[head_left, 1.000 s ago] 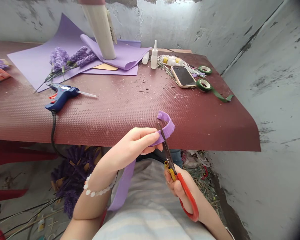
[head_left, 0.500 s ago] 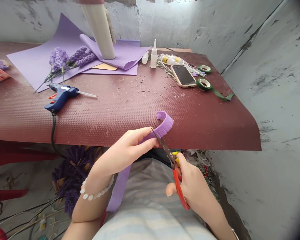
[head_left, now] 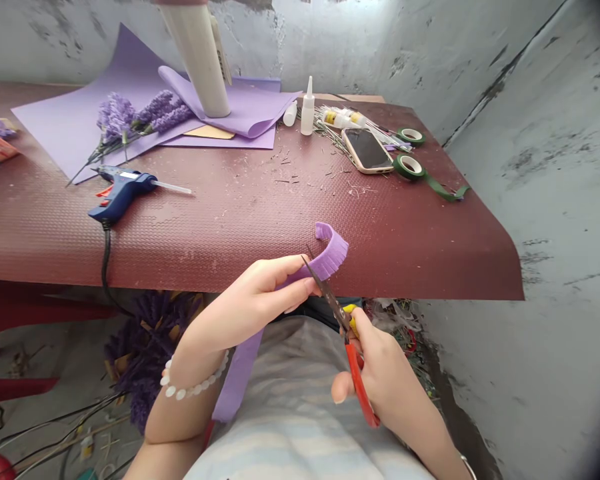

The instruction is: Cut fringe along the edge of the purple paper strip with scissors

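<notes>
The left hand (head_left: 253,300) is closed on a fringed lilac paper strip (head_left: 327,253), thumb and fingers pinching it above the front edge of the maroon table covering (head_left: 420,260). The strip's unfringed tail (head_left: 237,380) hangs past the beaded bracelet (head_left: 195,380) on that wrist. The red-handled scissors (head_left: 360,383) are held firmly in the right hand (head_left: 375,377), their narrowly parted blades meeting the strip's lower edge near the left fingertips. Relative to the frame one second earlier, the right hand has rotated over the handles, and the blades have shifted left along the strip. Along the table's far edge, left to right, lie a hot glue gun (head_left: 123,193), lavender sprigs (head_left: 125,117) on lilac paper sheets (head_left: 70,113), a white glue bottle (head_left: 307,110), a phone (head_left: 366,150) and green floral tape rolls (head_left: 409,167).
</notes>
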Available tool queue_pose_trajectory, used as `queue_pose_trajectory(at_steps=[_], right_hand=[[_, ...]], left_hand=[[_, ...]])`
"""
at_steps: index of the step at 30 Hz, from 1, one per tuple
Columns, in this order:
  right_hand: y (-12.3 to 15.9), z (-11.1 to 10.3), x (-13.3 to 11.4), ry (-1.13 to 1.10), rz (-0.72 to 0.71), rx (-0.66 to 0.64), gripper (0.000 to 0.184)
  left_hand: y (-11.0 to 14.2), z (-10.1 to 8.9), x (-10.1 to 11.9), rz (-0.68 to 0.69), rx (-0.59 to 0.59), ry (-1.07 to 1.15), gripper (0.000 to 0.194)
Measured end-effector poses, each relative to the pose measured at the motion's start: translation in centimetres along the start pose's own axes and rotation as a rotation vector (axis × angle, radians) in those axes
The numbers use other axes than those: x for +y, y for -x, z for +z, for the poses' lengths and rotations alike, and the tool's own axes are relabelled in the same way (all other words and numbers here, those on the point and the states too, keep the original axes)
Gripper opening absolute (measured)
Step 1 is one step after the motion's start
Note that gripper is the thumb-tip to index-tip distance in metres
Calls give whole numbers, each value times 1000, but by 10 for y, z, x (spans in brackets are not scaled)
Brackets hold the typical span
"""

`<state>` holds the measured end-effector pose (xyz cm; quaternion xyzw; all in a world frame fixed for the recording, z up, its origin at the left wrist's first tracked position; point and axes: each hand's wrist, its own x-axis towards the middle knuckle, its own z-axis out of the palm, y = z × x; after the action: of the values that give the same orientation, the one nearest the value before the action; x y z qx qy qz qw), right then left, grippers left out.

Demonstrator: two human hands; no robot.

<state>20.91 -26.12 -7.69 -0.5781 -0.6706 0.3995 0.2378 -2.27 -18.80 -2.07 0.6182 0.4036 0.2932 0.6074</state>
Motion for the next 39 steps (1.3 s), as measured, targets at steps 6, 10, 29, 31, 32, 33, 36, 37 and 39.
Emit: queue_pose_trajectory(at_steps=[6, 10, 29, 31, 32, 33, 36, 37, 39], right_hand=[[-2, 0, -1, -26, 51, -24, 64], [-1, 0, -1, -54, 106, -48, 66], [4, -1, 7, -298, 75, -252, 15], [5, 0, 10, -316, 61, -243, 15], [5, 1, 12, -327, 58, -239, 15], [6, 3, 14, -340, 58, -240, 17], [8, 7, 22, -419, 74, -277, 33], [9, 8, 25, -464, 79, -297, 41], [9, 10, 31, -560, 82, -335, 56]], left_hand=[[-2, 1, 2, 54, -14, -29, 23], [-1, 0, 3, 20, -24, -17, 25], [3, -3, 2, -86, -47, 68, 26], [2, -4, 1, -83, -60, 72, 27], [2, -5, 1, -86, -64, 80, 27], [1, -5, 1, -91, -65, 91, 26], [2, -4, 3, -116, -74, 126, 23], [3, -3, 4, -124, -75, 136, 23], [5, -1, 7, -138, -71, 153, 26]])
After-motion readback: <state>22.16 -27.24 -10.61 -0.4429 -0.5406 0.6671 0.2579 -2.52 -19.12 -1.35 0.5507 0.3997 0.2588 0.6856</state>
